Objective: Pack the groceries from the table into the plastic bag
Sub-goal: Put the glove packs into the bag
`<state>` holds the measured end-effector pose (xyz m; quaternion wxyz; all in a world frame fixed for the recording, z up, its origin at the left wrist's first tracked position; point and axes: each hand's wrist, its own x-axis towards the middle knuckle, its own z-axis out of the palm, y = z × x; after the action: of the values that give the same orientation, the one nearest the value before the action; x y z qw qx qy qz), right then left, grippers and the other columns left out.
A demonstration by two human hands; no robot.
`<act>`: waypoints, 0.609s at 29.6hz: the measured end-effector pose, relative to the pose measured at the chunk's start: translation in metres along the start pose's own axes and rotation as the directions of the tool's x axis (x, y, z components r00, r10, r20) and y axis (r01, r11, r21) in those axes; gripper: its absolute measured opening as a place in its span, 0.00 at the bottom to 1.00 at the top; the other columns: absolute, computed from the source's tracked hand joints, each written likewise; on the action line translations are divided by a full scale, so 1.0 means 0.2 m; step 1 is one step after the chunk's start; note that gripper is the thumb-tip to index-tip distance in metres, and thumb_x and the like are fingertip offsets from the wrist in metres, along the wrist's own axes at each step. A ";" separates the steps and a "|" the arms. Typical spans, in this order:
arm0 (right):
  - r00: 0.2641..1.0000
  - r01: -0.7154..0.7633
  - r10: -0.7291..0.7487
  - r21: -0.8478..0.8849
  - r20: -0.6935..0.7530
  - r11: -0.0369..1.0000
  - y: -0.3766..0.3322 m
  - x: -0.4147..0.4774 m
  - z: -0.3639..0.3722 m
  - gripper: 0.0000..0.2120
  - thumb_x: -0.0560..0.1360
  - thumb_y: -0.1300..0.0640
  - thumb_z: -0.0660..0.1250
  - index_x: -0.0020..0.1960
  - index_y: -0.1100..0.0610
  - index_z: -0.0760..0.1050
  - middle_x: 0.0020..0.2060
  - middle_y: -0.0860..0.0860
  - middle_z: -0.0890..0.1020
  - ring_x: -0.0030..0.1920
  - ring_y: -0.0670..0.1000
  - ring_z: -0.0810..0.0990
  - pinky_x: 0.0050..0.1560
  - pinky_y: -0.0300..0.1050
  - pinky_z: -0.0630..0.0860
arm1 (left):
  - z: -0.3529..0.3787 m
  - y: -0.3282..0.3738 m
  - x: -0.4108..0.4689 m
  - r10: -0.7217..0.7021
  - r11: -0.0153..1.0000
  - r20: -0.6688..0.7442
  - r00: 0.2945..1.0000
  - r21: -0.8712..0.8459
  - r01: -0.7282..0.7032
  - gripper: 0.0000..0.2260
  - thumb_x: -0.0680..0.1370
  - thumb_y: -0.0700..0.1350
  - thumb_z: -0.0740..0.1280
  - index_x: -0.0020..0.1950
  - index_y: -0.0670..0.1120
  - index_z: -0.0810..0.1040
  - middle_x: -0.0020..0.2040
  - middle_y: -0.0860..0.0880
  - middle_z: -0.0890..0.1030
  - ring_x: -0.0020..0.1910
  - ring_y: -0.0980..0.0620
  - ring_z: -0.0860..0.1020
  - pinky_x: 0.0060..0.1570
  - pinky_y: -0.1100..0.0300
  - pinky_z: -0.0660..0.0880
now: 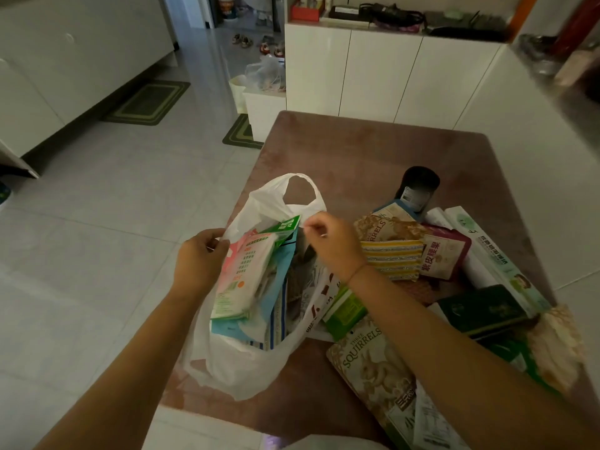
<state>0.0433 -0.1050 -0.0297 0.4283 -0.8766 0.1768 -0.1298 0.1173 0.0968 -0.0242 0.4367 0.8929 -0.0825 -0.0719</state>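
A white plastic bag [240,365] stands at the left edge of the brown table [357,147], its mouth spread open. My left hand [199,261] pinches the bag's left rim. My right hand [331,245] pinches the right rim near the far handle loop. Several packets stick out of the bag, among them a pink and white pack [243,274] and a green-topped one [285,226]. To the right on the table lie a yellow striped cloth pack [393,258], a maroon pouch [443,254] and a Squirrels snack bag [373,362].
A dark bottle [418,186], a long white box [496,258], a dark green box [480,308] and more packets crowd the table's right side. White cabinets [373,76] stand behind the table. Tiled floor with green mats [149,102] lies to the left.
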 end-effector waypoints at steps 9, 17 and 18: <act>0.975 -0.206 0.220 -0.454 -0.022 0.867 0.70 -0.06 -0.33 0.25 0.67 0.50 0.74 0.61 0.54 0.72 0.69 0.56 0.67 0.68 0.60 0.65 0.64 0.56 0.68 | 0.01 -0.01 -0.03 -0.008 1.000 0.036 0.999 0.021 0.007 0.13 0.78 0.47 0.63 0.60 0.45 0.78 0.43 0.49 0.82 0.37 0.53 0.80 0.36 0.61 0.75; 0.958 -0.064 0.247 -0.733 0.144 0.677 0.76 -0.02 -0.40 0.31 0.69 0.48 0.69 0.69 0.46 0.63 0.73 0.50 0.64 0.74 0.54 0.58 0.71 0.58 0.53 | 0.02 0.02 -0.03 -0.002 0.999 0.023 1.000 0.041 0.001 0.13 0.78 0.45 0.63 0.60 0.43 0.78 0.45 0.47 0.82 0.38 0.50 0.80 0.39 0.59 0.75; 0.954 -0.050 0.256 -0.754 0.159 0.655 0.75 -0.01 -0.39 0.28 0.71 0.49 0.68 0.68 0.47 0.64 0.71 0.51 0.66 0.74 0.55 0.58 0.71 0.58 0.54 | 0.03 0.02 -0.03 -0.003 0.999 0.023 1.000 0.038 0.002 0.13 0.78 0.45 0.63 0.60 0.44 0.78 0.44 0.47 0.82 0.37 0.51 0.80 0.39 0.60 0.75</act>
<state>-0.0182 -0.2454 -0.1026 0.0626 -0.9653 0.2322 0.1021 0.1093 0.0916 -0.0238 0.4186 0.9003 -0.0876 -0.0814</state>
